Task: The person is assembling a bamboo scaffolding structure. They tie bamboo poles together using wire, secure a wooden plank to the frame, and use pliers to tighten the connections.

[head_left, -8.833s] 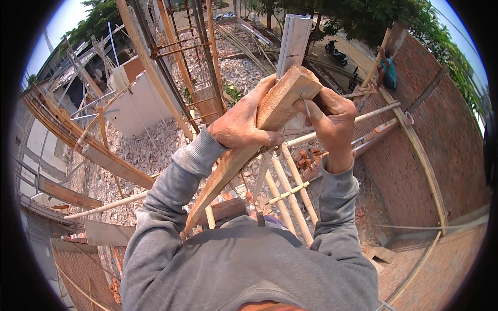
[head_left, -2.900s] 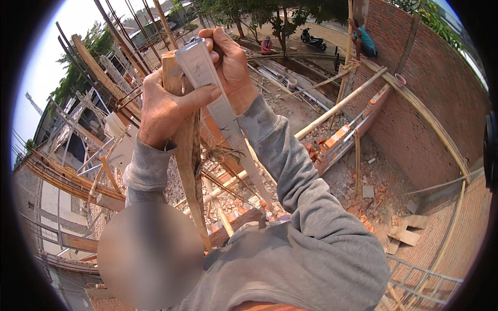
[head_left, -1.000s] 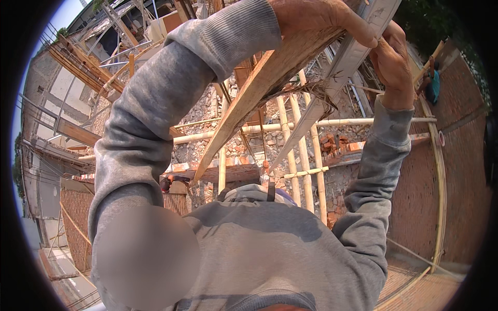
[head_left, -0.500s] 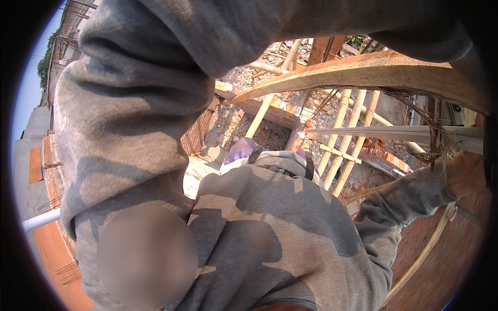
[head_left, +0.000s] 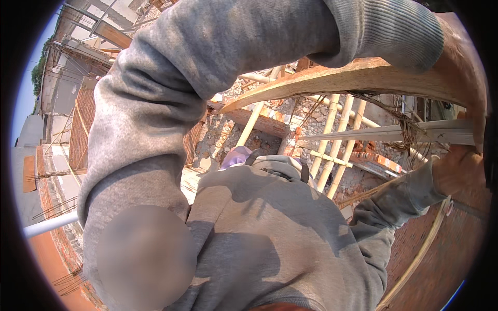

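Note:
My left arm, in a grey sleeve, arches over the top of the view to the right. At its end my left hand [head_left: 460,59] lies against the thick wooden beam [head_left: 311,86] near the right rim, its fingers pointing down and mostly cut off. Below it, my right hand [head_left: 457,170] is closed with curled fingers, close under the end of a pale, narrow strip [head_left: 368,135]. What it grips is hidden. Frayed brown fibre strands [head_left: 411,127] hang from the beam across the pale strip, just left of both hands.
Several bamboo poles [head_left: 332,142] cross beneath me above brick rubble [head_left: 311,124]. A low brick wall [head_left: 259,120] stands below the beam. At lower right a thin pole [head_left: 415,264] leans by a brick wall [head_left: 451,254]. A white pipe [head_left: 49,225] juts in from the left.
My left hand and cuff have come into view at the upper right, above my right hand. The right hand has shifted slightly, and the surroundings have slid a little to the left.

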Demonstrator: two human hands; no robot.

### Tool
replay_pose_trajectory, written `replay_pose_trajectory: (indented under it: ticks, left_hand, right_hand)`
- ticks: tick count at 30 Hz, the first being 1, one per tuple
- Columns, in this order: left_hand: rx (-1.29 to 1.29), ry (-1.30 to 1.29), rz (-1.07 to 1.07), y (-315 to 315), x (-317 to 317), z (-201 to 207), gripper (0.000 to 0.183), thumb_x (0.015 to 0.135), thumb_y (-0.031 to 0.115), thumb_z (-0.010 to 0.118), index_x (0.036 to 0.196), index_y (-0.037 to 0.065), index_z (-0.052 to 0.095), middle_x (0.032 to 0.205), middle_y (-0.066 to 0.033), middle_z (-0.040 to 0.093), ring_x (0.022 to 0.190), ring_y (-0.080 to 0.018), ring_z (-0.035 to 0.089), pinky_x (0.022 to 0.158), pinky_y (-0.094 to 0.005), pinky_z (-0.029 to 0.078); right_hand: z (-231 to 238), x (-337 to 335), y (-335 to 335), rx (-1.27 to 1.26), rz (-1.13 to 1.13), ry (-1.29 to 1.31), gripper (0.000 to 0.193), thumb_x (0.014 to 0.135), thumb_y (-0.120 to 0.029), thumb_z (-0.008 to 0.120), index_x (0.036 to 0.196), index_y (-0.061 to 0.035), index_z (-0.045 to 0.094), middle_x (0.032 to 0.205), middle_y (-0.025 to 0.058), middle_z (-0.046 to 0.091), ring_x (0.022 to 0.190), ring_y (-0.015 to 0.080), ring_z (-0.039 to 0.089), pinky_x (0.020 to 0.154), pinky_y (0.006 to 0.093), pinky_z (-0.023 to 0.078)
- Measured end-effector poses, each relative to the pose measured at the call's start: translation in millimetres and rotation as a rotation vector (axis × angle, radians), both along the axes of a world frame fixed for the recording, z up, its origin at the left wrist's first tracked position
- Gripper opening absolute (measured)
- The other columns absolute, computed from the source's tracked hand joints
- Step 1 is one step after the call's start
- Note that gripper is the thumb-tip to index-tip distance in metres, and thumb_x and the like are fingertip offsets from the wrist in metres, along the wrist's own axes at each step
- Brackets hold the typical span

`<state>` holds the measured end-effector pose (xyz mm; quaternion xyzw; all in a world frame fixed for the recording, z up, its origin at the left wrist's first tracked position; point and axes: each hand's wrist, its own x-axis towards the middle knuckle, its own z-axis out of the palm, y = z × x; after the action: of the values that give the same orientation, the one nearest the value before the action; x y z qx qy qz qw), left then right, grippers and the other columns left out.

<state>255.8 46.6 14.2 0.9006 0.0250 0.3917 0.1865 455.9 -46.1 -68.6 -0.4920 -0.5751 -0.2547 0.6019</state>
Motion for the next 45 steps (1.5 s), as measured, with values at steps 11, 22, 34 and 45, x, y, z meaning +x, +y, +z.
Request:
replay_pose_trajectory:
  ticks: [11, 22, 34, 45]
  left_hand:
    - [-0.259, -0.092, -0.059, -8.2, -15.5, 13.2, 0.071, 0.059, 0.046, 0.090, 0.104, -0.006, 0.075, 0.088, -0.0171, 0.076, 0.074, -0.0232, 0.073, 0.072, -0.0361, 0.059]
    - [-0.218, 0.015, 0.009, -10.2, -23.4, 17.0, 0.071, 0.063, 0.033, 0.094, 0.120, -0.002, 0.070, 0.092, -0.0054, 0.072, 0.082, -0.0123, 0.066, 0.077, -0.0306, 0.056]
    - [-0.262, -0.013, -0.210, 14.6, -18.8, 12.8, 0.067, 0.063, 0.035, 0.094, 0.112, -0.004, 0.071, 0.094, -0.0126, 0.075, 0.080, -0.0194, 0.071, 0.074, -0.0351, 0.059]
    - [-0.366, 0.032, -0.307, 34.1, -5.9, 0.6, 0.071, 0.075, 0.035, 0.094, 0.126, -0.005, 0.065, 0.104, -0.0132, 0.072, 0.094, -0.0209, 0.072, 0.083, -0.0356, 0.060]
  right_hand:
    - [28.2, -37.5, -17.5, -0.045, 1.133, 0.889, 0.052, 0.115, -0.042, 0.047, 0.124, 0.0057, 0.066, 0.102, 0.0130, 0.074, 0.073, 0.0114, 0.062, 0.058, 0.0271, 0.047]
    - [51.6, -43.3, -37.9, -0.045, 0.872, 0.754, 0.052, 0.110, -0.031, 0.062, 0.137, 0.0133, 0.061, 0.080, -0.0039, 0.055, 0.060, -0.0001, 0.035, 0.051, 0.0193, 0.024]
    - [36.3, -46.8, -38.4, -0.060, 1.251, 0.736, 0.013, 0.101, -0.006, 0.074, 0.106, 0.0053, 0.068, 0.086, 0.0043, 0.070, 0.066, 0.0034, 0.057, 0.056, 0.0185, 0.044]
    - [38.3, -49.9, -53.1, -0.072, 1.058, 0.736, 0.008, 0.098, -0.003, 0.076, 0.099, 0.0046, 0.073, 0.079, 0.0038, 0.070, 0.058, 0.0029, 0.050, 0.049, 0.0207, 0.034]
